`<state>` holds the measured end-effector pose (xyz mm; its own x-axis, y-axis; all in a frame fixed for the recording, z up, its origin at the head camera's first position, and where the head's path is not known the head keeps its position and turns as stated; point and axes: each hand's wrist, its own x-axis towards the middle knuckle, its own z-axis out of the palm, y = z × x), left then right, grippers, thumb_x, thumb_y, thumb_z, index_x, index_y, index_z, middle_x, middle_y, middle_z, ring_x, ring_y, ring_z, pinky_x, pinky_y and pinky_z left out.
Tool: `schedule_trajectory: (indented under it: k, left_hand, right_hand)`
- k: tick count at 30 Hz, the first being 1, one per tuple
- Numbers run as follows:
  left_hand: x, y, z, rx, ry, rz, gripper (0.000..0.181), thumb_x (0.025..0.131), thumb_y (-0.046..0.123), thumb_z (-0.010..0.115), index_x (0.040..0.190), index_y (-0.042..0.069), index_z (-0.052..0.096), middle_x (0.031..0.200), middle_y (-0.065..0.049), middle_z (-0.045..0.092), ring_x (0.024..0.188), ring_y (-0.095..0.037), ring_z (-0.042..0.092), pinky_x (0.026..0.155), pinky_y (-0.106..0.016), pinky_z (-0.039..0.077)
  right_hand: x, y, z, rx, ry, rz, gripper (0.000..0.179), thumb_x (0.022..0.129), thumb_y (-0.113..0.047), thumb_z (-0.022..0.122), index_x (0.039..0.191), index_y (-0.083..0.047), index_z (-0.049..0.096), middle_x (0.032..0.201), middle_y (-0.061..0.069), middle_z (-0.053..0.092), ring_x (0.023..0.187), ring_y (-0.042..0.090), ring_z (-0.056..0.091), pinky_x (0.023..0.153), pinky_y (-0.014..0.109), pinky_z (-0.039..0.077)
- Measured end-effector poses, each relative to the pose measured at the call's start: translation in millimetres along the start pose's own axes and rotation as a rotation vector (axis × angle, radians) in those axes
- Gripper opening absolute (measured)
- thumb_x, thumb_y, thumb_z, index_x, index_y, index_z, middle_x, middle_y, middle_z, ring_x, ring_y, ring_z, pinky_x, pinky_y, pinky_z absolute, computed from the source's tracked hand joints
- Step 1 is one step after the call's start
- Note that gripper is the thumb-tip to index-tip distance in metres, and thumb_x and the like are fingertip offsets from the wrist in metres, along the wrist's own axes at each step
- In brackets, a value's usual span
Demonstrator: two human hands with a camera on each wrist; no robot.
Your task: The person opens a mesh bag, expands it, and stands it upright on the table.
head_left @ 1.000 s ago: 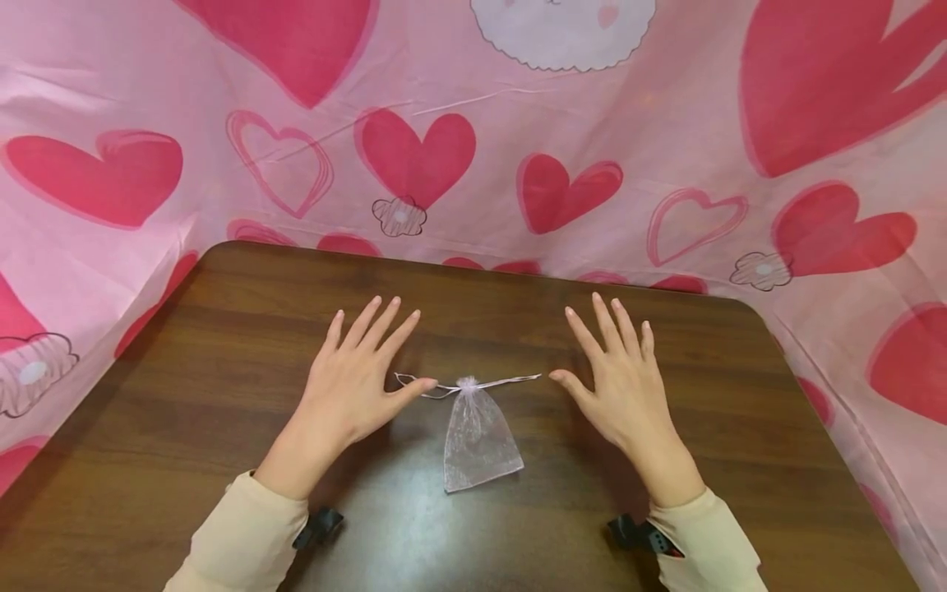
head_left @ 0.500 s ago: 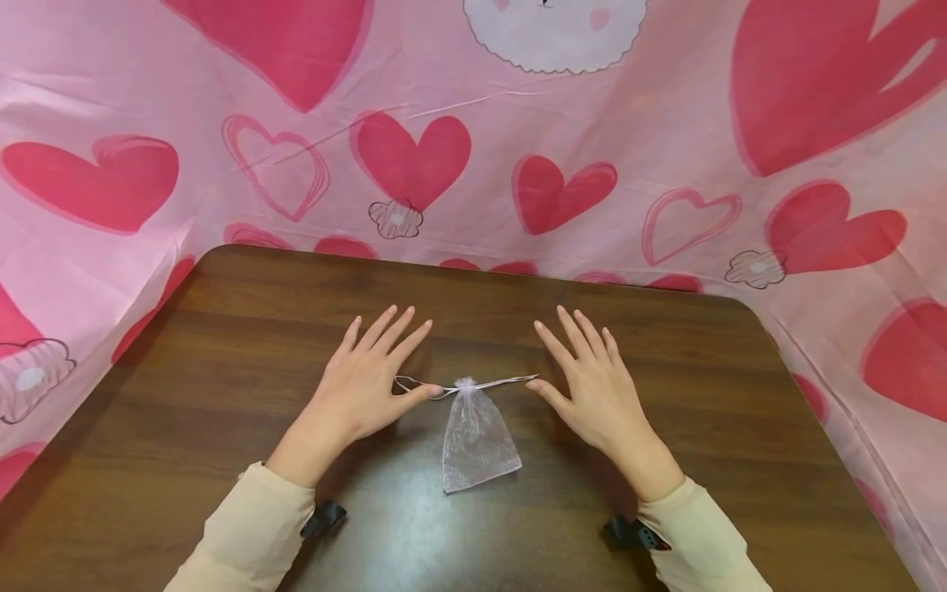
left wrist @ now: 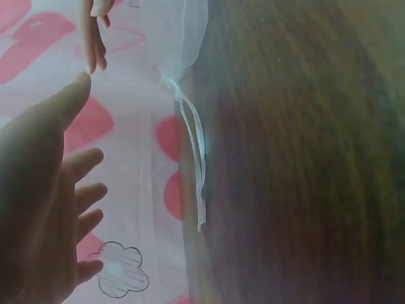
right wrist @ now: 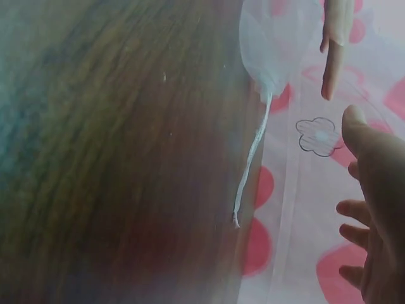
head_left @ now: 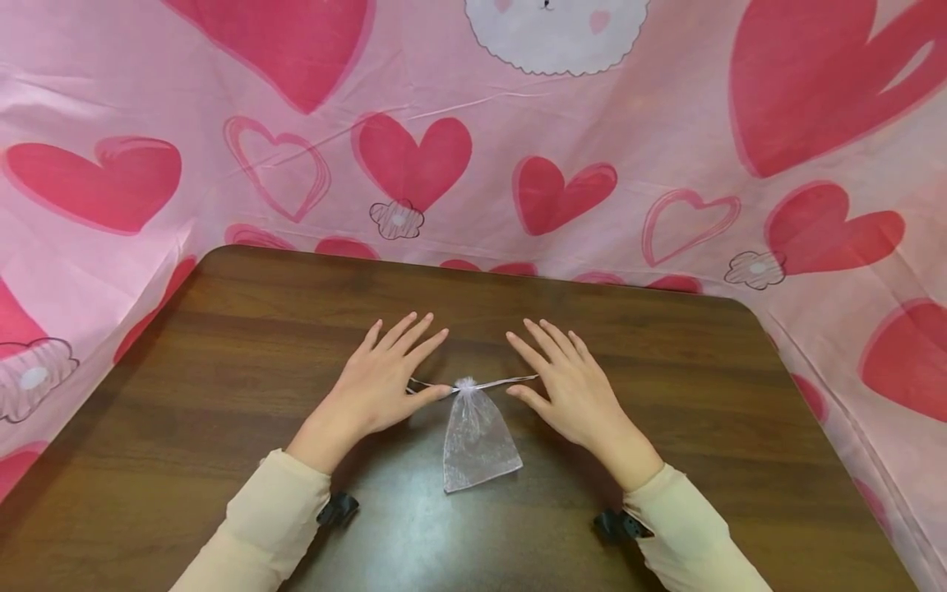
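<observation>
A small sheer white drawstring pouch (head_left: 479, 444) lies flat on the brown table, its neck gathered and its cords stretched out to both sides. My left hand (head_left: 373, 386) hovers to its left with fingers spread, its thumb overlapping the left cord (left wrist: 196, 145) in the head view. On the other side my right hand (head_left: 577, 395) is held with fingers extended, close over the end of the right cord (right wrist: 250, 158). Both wrist views show a gap between the hand and the cords. Neither hand holds anything.
The dark wood-grain table (head_left: 185, 395) has rounded far corners. Behind it and along its sides hangs a pink cloth (head_left: 488, 123) printed with red hearts. A black wrist device (head_left: 338, 510) sits at the left cuff, another black device (head_left: 620, 524) at the right.
Both hands have moved inward toward the pouch and slightly nearer to me, the right hand farther than the left. The pouch has stayed in place.
</observation>
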<state>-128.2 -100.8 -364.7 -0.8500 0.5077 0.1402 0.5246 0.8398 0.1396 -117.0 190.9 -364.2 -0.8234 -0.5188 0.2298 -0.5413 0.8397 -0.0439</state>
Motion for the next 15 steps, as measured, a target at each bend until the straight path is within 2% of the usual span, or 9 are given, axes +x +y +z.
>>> schedule_trajectory:
  k: [4, 9, 15]
  left_hand:
    - [3.3, 1.5, 1.1, -0.014, -0.008, 0.0, 0.079, 0.09, 0.068, 0.054, 0.153, 0.024, 0.038, 0.161, -0.004, 0.028, 0.149, -0.025, 0.021, 0.116, -0.055, 0.014]
    - [7.2, 4.0, 3.6, -0.073, -0.071, -0.008, 0.077, 0.09, 0.066, 0.057, 0.153, 0.026, 0.04, 0.158, -0.004, 0.035, 0.148, -0.025, 0.023, 0.116, -0.055, 0.017]
    - [11.3, 6.0, 7.1, -0.114, -0.125, -0.009, 0.075, 0.089, 0.065, 0.059, 0.151, 0.026, 0.043, 0.156, -0.004, 0.038, 0.146, -0.028, 0.028, 0.114, -0.056, 0.021]
  right_hand:
    - [4.6, -1.9, 2.4, 0.007, -0.016, -0.029, 0.07, 0.094, -0.053, 0.059, 0.154, -0.024, 0.037, 0.158, 0.007, 0.034, 0.145, 0.028, 0.028, 0.115, 0.053, 0.02]
    - [9.4, -6.0, 4.3, 0.022, -0.016, -0.046, 0.067, 0.094, -0.052, 0.06, 0.151, -0.022, 0.043, 0.154, 0.007, 0.04, 0.142, 0.029, 0.034, 0.115, 0.052, 0.022]
    - [14.0, -11.3, 8.4, 0.094, -0.009, -0.06, 0.063, 0.092, -0.049, 0.066, 0.146, -0.019, 0.05, 0.147, 0.008, 0.049, 0.136, 0.031, 0.042, 0.112, 0.052, 0.029]
